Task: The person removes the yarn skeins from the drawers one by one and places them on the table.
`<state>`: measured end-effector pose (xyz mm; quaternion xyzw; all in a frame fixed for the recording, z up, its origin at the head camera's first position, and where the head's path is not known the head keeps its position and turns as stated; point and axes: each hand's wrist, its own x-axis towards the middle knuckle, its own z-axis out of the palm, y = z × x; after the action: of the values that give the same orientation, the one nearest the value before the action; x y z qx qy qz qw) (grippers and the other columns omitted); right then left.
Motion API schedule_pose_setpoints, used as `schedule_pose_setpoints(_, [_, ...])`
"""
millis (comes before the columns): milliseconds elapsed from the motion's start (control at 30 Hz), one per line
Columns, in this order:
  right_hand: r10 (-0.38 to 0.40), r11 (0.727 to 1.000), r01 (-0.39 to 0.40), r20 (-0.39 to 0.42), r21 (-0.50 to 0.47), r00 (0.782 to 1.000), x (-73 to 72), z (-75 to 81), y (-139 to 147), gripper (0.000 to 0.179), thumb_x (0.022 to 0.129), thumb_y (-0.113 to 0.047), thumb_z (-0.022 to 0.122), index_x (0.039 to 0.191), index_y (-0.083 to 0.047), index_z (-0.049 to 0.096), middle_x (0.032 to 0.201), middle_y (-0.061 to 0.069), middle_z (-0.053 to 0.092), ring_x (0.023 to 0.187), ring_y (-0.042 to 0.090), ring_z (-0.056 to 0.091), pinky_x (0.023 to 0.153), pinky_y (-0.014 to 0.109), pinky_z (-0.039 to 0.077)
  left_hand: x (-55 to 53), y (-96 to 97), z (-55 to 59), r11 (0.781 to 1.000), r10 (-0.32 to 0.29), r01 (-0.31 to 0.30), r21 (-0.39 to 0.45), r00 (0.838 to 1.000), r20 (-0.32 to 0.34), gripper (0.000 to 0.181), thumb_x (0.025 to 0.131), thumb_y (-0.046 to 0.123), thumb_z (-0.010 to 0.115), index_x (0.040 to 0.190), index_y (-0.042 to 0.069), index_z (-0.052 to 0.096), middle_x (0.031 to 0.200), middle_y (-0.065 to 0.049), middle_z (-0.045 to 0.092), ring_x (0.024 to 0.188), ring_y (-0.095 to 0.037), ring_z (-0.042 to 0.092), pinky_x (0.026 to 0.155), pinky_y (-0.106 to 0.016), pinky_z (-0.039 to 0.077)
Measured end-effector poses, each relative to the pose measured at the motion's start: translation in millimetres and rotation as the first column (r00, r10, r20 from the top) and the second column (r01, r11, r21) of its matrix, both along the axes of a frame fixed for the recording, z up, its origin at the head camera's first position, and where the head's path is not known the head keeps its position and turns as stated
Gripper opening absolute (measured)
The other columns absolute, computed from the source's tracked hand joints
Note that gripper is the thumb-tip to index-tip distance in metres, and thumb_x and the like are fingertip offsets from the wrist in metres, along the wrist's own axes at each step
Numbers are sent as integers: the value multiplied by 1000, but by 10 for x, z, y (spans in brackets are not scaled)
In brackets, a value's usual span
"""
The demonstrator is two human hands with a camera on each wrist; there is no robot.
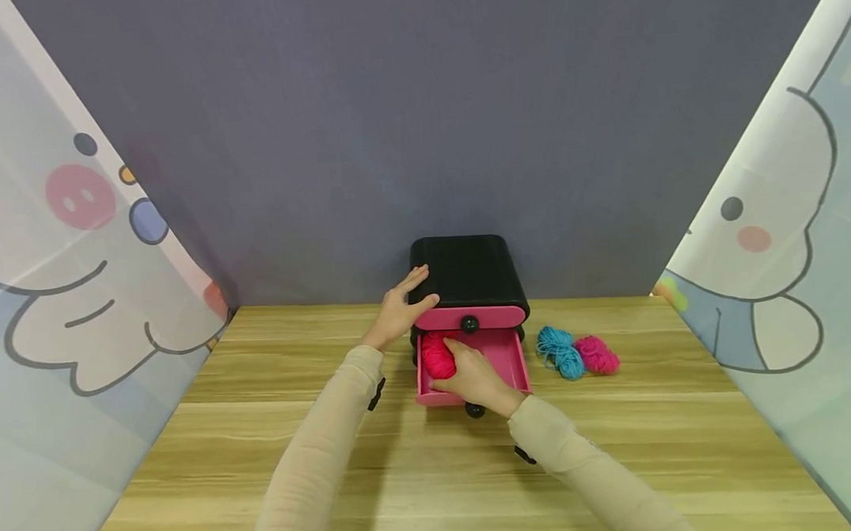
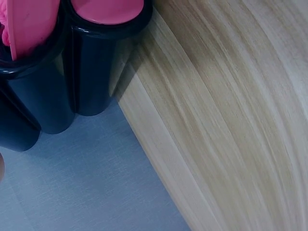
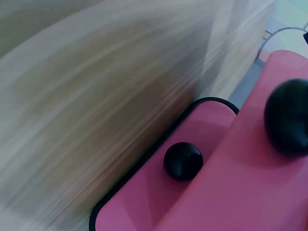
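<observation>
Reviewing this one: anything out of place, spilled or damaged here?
Nothing looks spilled or damaged. The black drawer cabinet stands upright, one pink drawer pulled out with red yarn inside. Only slightly untidy: the blue yarn on the table, beside the magenta yarn, straggles loosely on its cabinet side.

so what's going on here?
A person is working at a small black cabinet. The right hand reaches into an open pink drawer and has its thumb and fingers around red yarn at the drawer's left side; whether it's going in or out isn't clear. The left hand is at the cabinet's top left edge. The top drawer above is shut. Blue yarn and pink yarn lie side by side on the table, right of the cabinet.
</observation>
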<state>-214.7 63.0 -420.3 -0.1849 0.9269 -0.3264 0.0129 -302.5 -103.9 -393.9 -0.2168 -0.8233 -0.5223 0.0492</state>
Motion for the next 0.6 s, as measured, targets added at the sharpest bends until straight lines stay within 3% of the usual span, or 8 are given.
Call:
schedule_pose_setpoints(367, [-44, 999, 44, -29, -7, 999, -60, -25, -4, 64, 73, -18, 77, 128, 3, 51, 120, 17, 58, 99, 30, 57, 85, 45, 47, 6, 25, 14, 1000, -2, 2, 12, 1000, -3, 64, 85, 39, 63, 142, 24, 36, 151, 10, 25, 140, -5, 14, 112, -48, 15])
schedule_pose_setpoints(600, [-79, 995, 80, 17, -64, 997, -62, -17, 78, 55, 73, -19, 77, 122, -2, 59, 114, 14, 63, 85, 22, 57, 72, 35, 50, -3, 18, -3, 1000, -3, 3, 20, 1000, -4, 64, 86, 39, 62, 142, 23, 36, 150, 10, 26, 140, -6, 14, 112, -49, 14])
